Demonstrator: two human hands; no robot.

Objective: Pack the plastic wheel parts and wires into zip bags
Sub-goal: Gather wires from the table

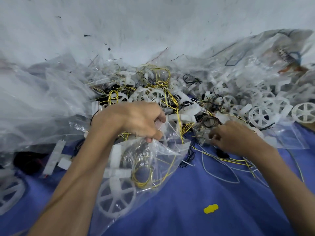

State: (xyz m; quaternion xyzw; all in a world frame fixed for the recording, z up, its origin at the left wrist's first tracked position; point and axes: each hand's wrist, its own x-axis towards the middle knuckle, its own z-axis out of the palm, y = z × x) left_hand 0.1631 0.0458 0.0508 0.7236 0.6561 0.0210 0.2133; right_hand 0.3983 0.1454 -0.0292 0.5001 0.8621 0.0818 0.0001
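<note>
— Left hand (139, 120)?
— Clamped on the rim of the zip bag (163, 150), mouth held open over the blue cloth (204, 193); inside, a white wheel (115, 200) and yellow wires (153, 178)
— Right hand (237, 137)?
— Apart from the left, fingers curled just beside a coil of black wires (210, 120); cannot tell whether pinching anything
— Remaining parts?
— Heaped in a pile (162, 94) beyond both hands, clear bags (42, 99) to the left

Head-worn camera looks steeply down, close over the workspace.
</note>
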